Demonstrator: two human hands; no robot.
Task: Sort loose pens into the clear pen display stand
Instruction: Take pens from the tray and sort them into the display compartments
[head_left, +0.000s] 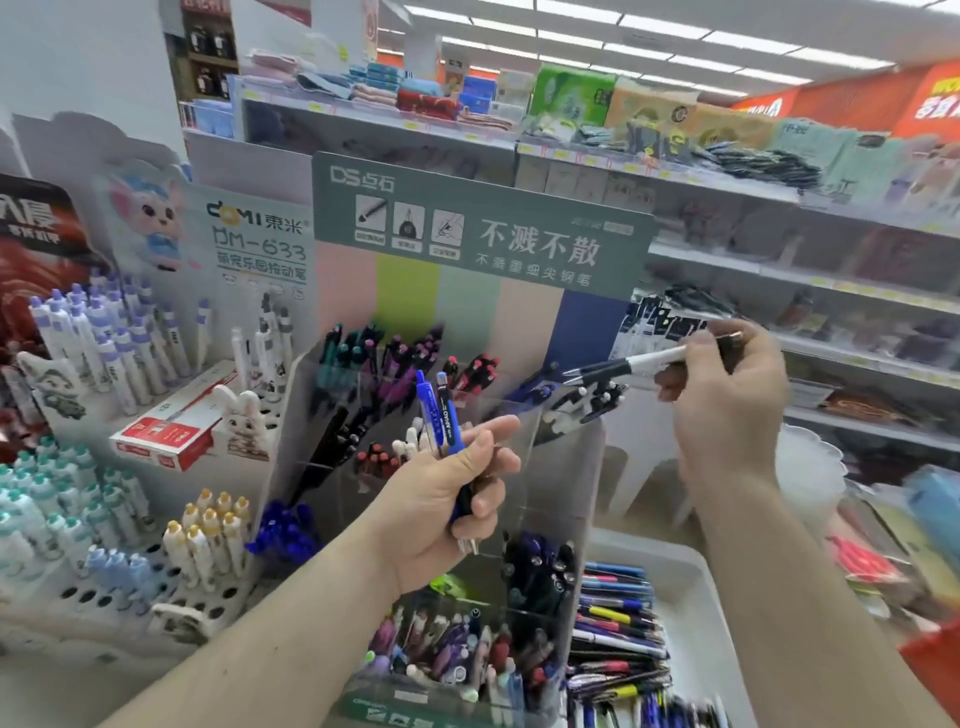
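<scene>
Where shop shelves (727, 192) run, clear pen display stand (561, 467) beside white tray (696, 597)

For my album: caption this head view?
Left hand grips blue pens; right hand holds a white pen above the clear stand.

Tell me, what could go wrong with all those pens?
1. The left hand grips two blue pens in a loose bundle; one might slip out.
2. The right hand pinches a white pen by its end, over an already full top-right compartment; it might not go in and fall.
</scene>
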